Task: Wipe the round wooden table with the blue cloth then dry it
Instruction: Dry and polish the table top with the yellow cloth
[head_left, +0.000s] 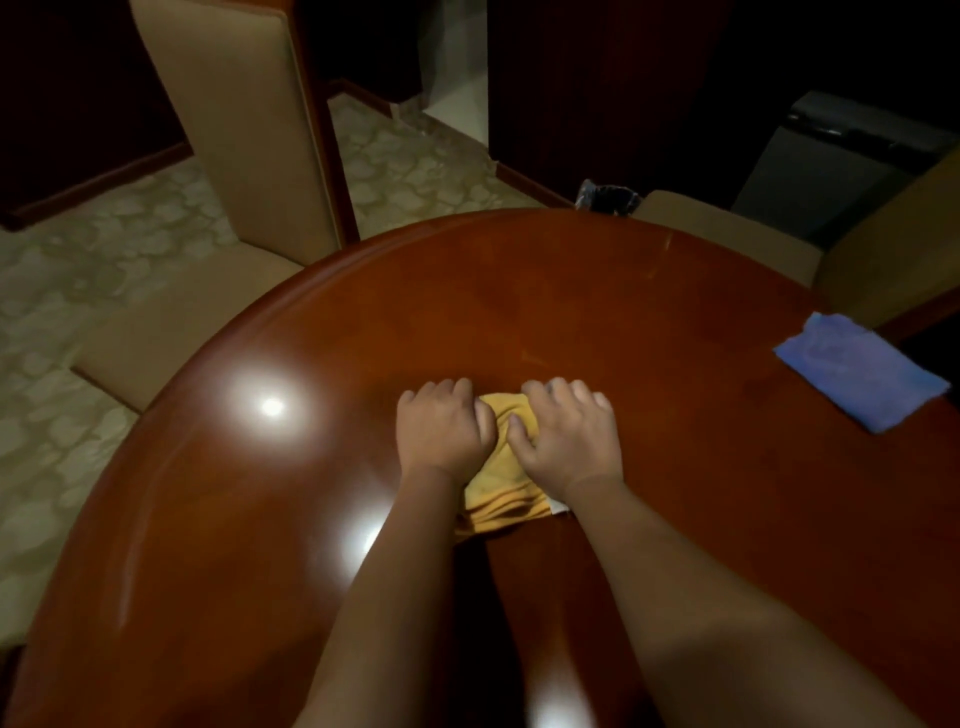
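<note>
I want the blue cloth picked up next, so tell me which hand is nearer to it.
Right. The right hand presses on the yellow cloth mid-table, on the side toward the blue cloth at the table's right edge. The left hand sits beside it, farther away.

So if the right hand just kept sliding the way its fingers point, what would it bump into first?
Probably nothing: ahead of the right hand, pressing the yellow cloth, only bare table shows to the far rim.
</note>
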